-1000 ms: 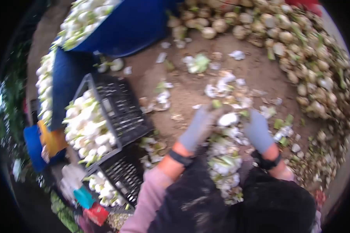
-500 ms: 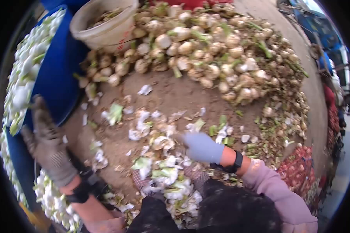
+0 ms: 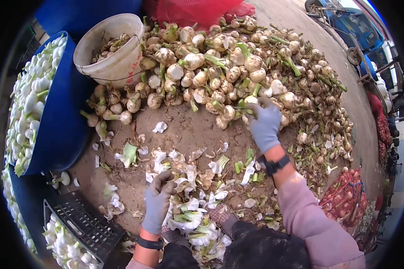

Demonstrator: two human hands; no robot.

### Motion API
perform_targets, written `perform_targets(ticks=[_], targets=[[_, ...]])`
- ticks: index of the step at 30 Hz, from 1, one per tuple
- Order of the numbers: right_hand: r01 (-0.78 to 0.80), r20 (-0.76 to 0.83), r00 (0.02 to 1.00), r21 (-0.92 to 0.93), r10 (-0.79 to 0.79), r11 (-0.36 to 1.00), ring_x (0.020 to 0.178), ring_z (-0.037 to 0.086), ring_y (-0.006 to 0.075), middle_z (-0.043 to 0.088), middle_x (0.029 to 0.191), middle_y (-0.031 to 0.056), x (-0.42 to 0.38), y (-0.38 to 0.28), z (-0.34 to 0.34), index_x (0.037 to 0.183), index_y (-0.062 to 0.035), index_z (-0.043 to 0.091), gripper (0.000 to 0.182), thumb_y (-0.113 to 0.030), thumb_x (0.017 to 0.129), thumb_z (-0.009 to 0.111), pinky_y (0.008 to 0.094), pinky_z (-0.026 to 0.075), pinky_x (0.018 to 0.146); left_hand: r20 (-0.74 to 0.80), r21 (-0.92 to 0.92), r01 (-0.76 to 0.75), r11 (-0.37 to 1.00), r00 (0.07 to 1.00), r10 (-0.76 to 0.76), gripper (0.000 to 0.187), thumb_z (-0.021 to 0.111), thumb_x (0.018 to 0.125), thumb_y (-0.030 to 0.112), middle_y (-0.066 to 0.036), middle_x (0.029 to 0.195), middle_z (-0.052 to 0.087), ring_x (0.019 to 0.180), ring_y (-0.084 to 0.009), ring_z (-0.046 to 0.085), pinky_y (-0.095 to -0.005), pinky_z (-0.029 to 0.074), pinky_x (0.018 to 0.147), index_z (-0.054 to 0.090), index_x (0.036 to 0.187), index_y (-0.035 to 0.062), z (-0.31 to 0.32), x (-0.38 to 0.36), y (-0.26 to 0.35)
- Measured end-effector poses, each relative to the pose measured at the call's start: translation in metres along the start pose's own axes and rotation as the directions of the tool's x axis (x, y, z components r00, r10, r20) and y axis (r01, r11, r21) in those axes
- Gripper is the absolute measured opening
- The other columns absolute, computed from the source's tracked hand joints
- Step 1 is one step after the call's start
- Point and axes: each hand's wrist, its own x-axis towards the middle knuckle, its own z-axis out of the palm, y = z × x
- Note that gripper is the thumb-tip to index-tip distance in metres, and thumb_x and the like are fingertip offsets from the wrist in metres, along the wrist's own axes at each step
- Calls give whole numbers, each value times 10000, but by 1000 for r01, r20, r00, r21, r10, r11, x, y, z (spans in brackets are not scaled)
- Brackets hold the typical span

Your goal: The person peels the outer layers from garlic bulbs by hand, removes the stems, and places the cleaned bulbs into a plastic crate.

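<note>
My right hand [image 3: 265, 123], in a grey-coated glove, reaches to the near edge of a large heap of unpeeled garlic bulbs [image 3: 220, 67]. Its fingers close around a garlic bulb [image 3: 251, 99] with a green stem. My left hand [image 3: 159, 197], gloved alike, hovers above the scattered white peelings [image 3: 191, 219] near my feet. Its fingers are loosely bent and apart, with nothing visible in them. Peeled skins and cut green stem pieces [image 3: 240, 167] lie on the ground between my hands.
To the left stand a blue tub [image 3: 63, 121] heaped with peeled garlic [image 3: 31, 98] and a black crate [image 3: 83, 224] holding more. A white bucket [image 3: 107, 74] with scraps sits behind. A red mesh sack [image 3: 345, 197] lies at right; red netting [image 3: 188, 11] is at the back.
My left hand has come from the blue tub's rim back over the peelings. My right hand has moved forward from the peelings to the garlic heap and onto a bulb.
</note>
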Motion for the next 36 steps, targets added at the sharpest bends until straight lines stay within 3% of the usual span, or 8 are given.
perform_targets(ticks=[3,4,10,17,26,29,33,36], targets=[[-140,19,987,612,162,778,926,608,224,617,1020,90,-41,-16,-23,971,-109,693,213,-19,778,697,357,508,765,44,252,-108,962,994,100,549,675,845,167,-107,1221,549,1050,-199,571,-312,511,844,470,1332,18,14,-3,2],[-308,260,944,915,201,262,926,620,183,632,981,78,-56,-31,-21,1050,-38,653,232,-8,822,681,295,520,784,94,423,-221,879,975,199,611,701,810,146,-107,1249,533,1106,-204,542,-323,502,868,454,1356,31,24,2,8],[-759,721,647,641,-247,-116,849,601,119,614,954,19,-104,-94,-19,1125,25,593,220,-102,950,557,258,493,715,354,424,-496,758,861,365,625,772,691,102,-168,1201,580,1116,-271,581,-332,486,911,548,1272,48,39,19,-6],[-532,747,628,616,-217,581,705,627,407,597,716,278,-138,-124,13,882,57,626,394,-336,907,610,435,479,635,212,710,-412,571,898,385,576,805,670,179,-190,1101,582,1002,-358,597,-409,502,843,580,1183,44,26,-13,-6],[-652,801,541,591,-256,475,744,628,412,620,770,254,-132,-136,-4,876,23,631,187,-155,869,574,425,482,625,219,553,-342,760,940,263,539,751,678,70,-136,1099,602,988,-238,605,-308,505,832,576,1185,20,-6,-13,-9],[-136,515,788,681,-338,720,701,645,354,638,735,190,-134,-132,4,883,-6,636,167,-169,873,601,395,480,591,204,-525,205,826,973,-112,602,632,884,176,-103,1084,610,834,-172,636,-229,502,641,347,1401,53,-2,-22,-2],[-770,777,561,617,-286,162,540,586,151,606,628,58,-127,-150,-2,844,7,614,347,-335,898,648,295,446,492,157,-536,59,842,987,31,666,678,853,182,-100,1172,577,915,-162,625,-229,507,695,341,1410,39,-3,-25,-15],[-821,872,393,476,-292,316,483,513,73,566,593,16,-103,-152,-10,839,9,617,365,-343,932,600,239,400,443,63,-70,-60,996,996,64,677,709,796,94,-79,1208,558,929,-139,610,-242,505,744,386,1386,29,4,-24,-10]])
